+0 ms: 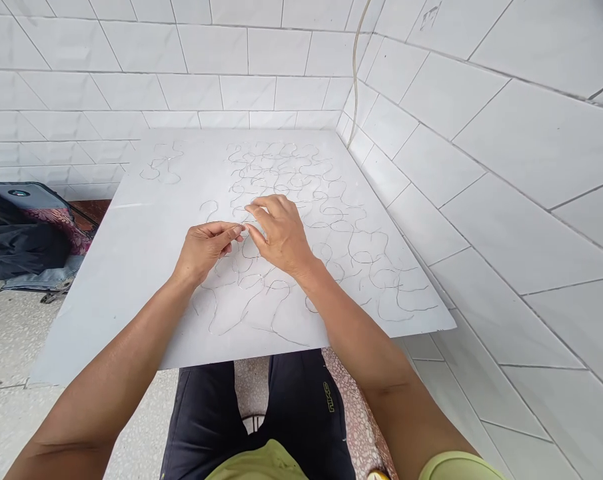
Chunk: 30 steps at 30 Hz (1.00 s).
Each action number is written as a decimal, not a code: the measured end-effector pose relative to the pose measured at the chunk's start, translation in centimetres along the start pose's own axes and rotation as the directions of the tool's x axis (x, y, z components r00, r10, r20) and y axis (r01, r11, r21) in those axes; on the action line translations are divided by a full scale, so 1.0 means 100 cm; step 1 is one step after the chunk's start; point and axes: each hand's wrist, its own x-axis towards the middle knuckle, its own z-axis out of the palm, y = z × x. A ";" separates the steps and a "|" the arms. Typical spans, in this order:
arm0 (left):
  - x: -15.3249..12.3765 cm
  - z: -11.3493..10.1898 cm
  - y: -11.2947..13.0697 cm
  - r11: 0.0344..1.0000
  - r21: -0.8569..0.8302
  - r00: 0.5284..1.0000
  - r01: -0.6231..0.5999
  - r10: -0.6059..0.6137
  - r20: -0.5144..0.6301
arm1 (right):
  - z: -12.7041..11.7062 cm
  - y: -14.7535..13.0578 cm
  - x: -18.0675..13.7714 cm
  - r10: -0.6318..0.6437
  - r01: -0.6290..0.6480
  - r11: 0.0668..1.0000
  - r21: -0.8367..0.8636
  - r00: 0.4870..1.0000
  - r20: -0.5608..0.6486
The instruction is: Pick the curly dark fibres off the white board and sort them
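Over the white board [146,260], my left hand [208,247] is closed in a pinch, thumb against the forefinger. Whatever sits between those fingertips is too fine to make out. Close on its right is my right hand [281,237], with thumb and forefinger apart and the other fingers curved. Its thumb tip almost meets the left fingertips. Many thin, curly wire-like strands [277,283] lie loosely under and around both hands. Some of them are hidden by the hands and forearms.
A smaller group of strands [161,170] lies at the board's far left. Tiled walls [301,93] stand behind and to the right. A pale cable [355,73] hangs in the corner. A folding chair with dark clothing [26,240] is at the left.
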 end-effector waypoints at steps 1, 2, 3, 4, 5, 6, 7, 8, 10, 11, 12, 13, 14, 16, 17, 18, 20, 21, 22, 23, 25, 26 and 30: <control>0.000 0.000 0.000 1.000 -0.004 1.000 0.002 -0.002 0.003 | -0.001 0.004 0.000 -0.006 0.007 1.000 -0.002 0.999 0.044; 0.000 0.000 0.001 1.000 -0.009 1.000 0.004 -0.004 0.004 | -0.001 0.008 -0.001 -0.008 0.008 1.000 0.002 0.996 0.087; 0.000 -0.001 0.001 1.000 -0.015 1.000 0.007 -0.007 0.003 | -0.001 0.011 -0.001 -0.012 0.011 1.000 0.013 0.992 0.126; 0.001 -0.001 0.001 1.000 -0.020 1.000 0.010 -0.010 0.002 | -0.001 0.013 -0.002 -0.018 0.014 1.000 0.025 0.987 0.159; 0.001 -0.002 0.000 1.000 -0.023 1.000 0.012 -0.012 0.003 | -0.001 0.015 -0.003 -0.023 0.016 0.999 0.035 0.983 0.182; 0.001 -0.002 0.000 1.000 -0.023 1.000 0.014 -0.014 0.006 | -0.001 0.015 -0.003 -0.026 0.018 0.999 0.042 0.980 0.195; 0.001 -0.002 0.000 1.000 -0.021 1.000 0.013 -0.013 0.011 | -0.001 0.015 -0.004 -0.023 0.015 0.999 0.042 0.979 0.200; 0.001 -0.003 -0.001 1.000 -0.019 1.000 0.010 -0.010 0.015 | -0.001 0.014 -0.004 -0.015 0.008 0.999 0.036 0.979 0.202; 0.001 -0.003 -0.002 1.000 -0.022 1.000 0.006 -0.005 0.028 | 0.000 0.011 -0.005 0.008 -0.010 1.000 0.013 0.980 0.200; 0.001 -0.003 -0.002 1.000 -0.029 0.999 0.008 -0.006 0.037 | 0.000 0.010 -0.005 0.017 -0.018 1.000 0.004 0.981 0.196; 0.001 -0.002 -0.002 0.999 -0.040 0.999 0.014 -0.012 0.047 | 0.000 0.009 -0.005 0.025 -0.025 1.000 -0.001 0.981 0.191; 0.001 -0.002 -0.002 0.998 -0.053 0.998 0.025 -0.022 0.058 | 0.000 0.008 -0.005 0.031 -0.031 1.000 -0.003 0.983 0.183; 0.001 -0.002 -0.002 0.997 -0.069 0.997 0.039 -0.035 0.070 | 0.000 0.009 -0.005 0.033 -0.034 0.999 0.002 0.984 0.176; 0.002 -0.003 -0.002 0.992 -0.105 0.995 0.068 -0.060 0.082 | -0.001 0.012 -0.004 0.025 -0.030 0.999 0.029 0.986 0.167; 0.002 -0.004 -0.002 0.989 -0.123 0.994 0.078 -0.069 0.083 | -0.002 0.014 -0.004 0.017 -0.025 0.999 0.048 0.986 0.165; 0.003 -0.004 -0.003 0.987 -0.140 0.994 0.085 -0.074 0.081 | -0.003 0.016 -0.004 0.010 -0.021 0.998 0.066 0.986 0.164; 0.004 -0.007 -0.003 0.982 -0.170 0.995 0.086 -0.075 0.069 | -0.006 0.022 -0.004 0.006 -0.019 0.996 0.082 0.988 0.157; 0.004 -0.008 -0.002 0.980 -0.180 0.995 0.086 -0.075 0.067 | -0.006 0.024 -0.004 0.011 -0.022 0.997 0.074 0.989 0.148; 0.004 -0.009 -0.002 0.978 -0.185 0.994 0.091 -0.079 0.070 | -0.007 0.025 -0.004 0.016 -0.025 0.998 0.058 0.990 0.138; 0.004 -0.010 -0.002 0.977 -0.188 0.993 0.098 -0.085 0.076 | -0.007 0.026 -0.004 0.020 -0.025 0.999 0.040 0.991 0.130; 0.003 -0.010 -0.001 0.976 -0.187 0.991 0.113 -0.098 0.091 | -0.007 0.025 -0.005 0.021 -0.021 1.000 0.004 0.992 0.124; 0.003 -0.010 0.000 0.975 -0.186 0.990 0.118 -0.102 0.095 | -0.006 0.024 -0.005 0.019 -0.018 1.000 -0.010 0.992 0.123; 0.001 -0.006 0.001 0.976 -0.187 0.991 0.110 -0.093 0.094 | -0.004 0.020 -0.004 0.034 -0.030 0.999 -0.041 0.995 0.097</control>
